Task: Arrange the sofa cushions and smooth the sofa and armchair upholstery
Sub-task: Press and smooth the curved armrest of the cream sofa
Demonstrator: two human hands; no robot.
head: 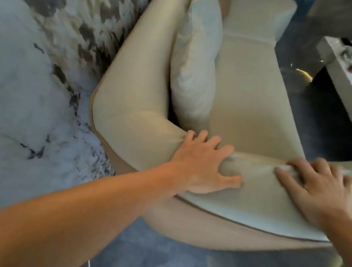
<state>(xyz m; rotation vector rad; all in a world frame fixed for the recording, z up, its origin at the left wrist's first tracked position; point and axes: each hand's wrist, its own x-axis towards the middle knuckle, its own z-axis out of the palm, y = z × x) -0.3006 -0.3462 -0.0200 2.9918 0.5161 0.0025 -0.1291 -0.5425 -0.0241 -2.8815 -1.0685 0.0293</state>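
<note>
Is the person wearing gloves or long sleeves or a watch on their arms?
No. Both the left hand and the right hand are bare, with no gloves, rings or watch showing. The forearms are bare too; no sleeve reaches into view.

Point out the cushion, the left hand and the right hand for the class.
cushion (194,61), head view, middle of its pale face.
left hand (202,164), head view, back of the hand.
right hand (315,191), head view, back of the hand.

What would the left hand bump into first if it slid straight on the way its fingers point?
Probably the cushion, just beyond the left hand on the sofa arm; depth is uncertain.
</note>
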